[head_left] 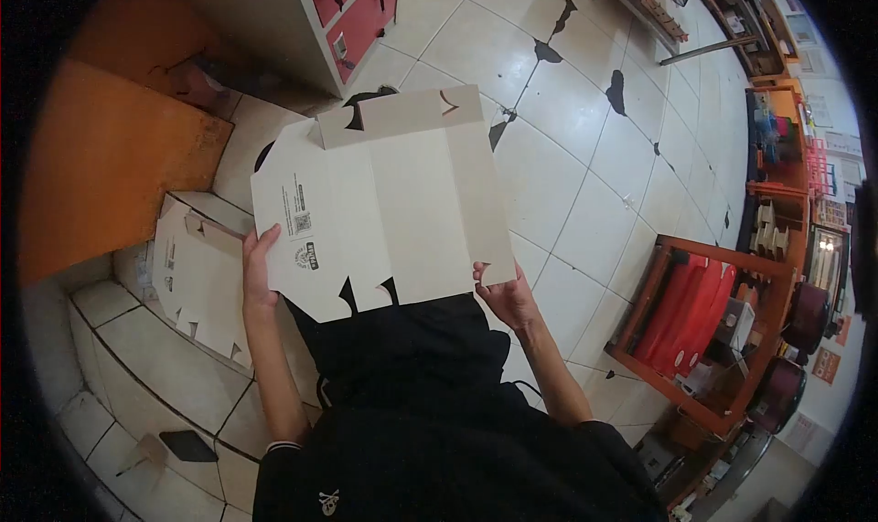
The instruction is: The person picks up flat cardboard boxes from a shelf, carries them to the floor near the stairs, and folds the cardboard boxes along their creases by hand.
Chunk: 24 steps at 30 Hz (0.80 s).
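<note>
An unfolded cardboard box blank [416,193], pale with dark print and cut-out slots, lies across my lap. Its flap along the far edge is partly bent up at a crease. My left hand [261,264] grips the left edge beside the printed logo, thumb on top and the other fingers hidden beneath. At the near right corner, my right hand [505,295] holds the end flap near a curved slot, fingertips over the edge. A second similar blank [203,280] rests on the left, partly behind my left forearm.
A dark flat object [188,446] lies on the tiles at lower left. An orange wooden panel [137,165] and a cabinet with red drawers [358,15] stand ahead. To the right, a wooden rack [660,257] holds red items. Floor tiles [540,175] show dark broken patches.
</note>
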Motion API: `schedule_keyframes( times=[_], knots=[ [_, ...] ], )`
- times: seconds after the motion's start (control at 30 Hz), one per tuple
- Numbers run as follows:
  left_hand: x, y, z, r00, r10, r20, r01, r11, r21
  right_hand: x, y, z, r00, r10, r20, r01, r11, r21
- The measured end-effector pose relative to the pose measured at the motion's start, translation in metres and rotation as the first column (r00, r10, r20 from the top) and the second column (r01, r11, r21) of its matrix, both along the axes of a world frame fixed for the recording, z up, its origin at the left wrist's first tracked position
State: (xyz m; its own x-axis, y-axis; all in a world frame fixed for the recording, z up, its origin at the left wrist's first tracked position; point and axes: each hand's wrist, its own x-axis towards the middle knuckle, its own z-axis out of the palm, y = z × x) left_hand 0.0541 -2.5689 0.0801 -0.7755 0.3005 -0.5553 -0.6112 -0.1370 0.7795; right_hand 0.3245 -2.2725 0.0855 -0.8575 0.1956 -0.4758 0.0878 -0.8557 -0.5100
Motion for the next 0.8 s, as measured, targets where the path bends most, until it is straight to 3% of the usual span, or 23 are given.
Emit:
schedule_keyframes(
  times=[0.1,0.2,0.43,0.6,0.73,0.8],
  knots=[
    [0.002,0.003,0.002,1.000,0.005,-0.001,-0.005,1.000,-0.017,-0.003,-0.006,0.001,0.992,-0.075,0.100,0.076,0.997,-0.012],
    [0.001,0.000,-0.004,1.000,0.002,0.019,-0.002,1.000,0.000,0.002,-0.010,-0.011,0.992,-0.124,0.010,0.124,0.992,-0.020],
    [0.002,0.000,-0.002,1.000,0.010,0.005,-0.010,1.000,0.000,-0.002,-0.013,-0.016,0.982,-0.187,0.029,0.188,0.981,-0.036],
    [0.003,0.001,-0.001,1.000,0.011,0.000,-0.011,1.000,-0.003,-0.002,-0.008,-0.003,0.987,-0.142,0.069,0.135,0.987,0.091],
    [0.005,0.001,-0.002,1.000,0.009,0.005,-0.008,1.000,-0.027,-0.003,-0.005,-0.004,0.980,-0.191,0.050,0.189,0.981,0.045],
    [0.004,0.000,-0.004,1.000,0.018,0.001,-0.018,0.999,-0.028,-0.004,0.001,0.003,0.965,-0.127,0.231,0.101,0.987,0.122]
  ],
)
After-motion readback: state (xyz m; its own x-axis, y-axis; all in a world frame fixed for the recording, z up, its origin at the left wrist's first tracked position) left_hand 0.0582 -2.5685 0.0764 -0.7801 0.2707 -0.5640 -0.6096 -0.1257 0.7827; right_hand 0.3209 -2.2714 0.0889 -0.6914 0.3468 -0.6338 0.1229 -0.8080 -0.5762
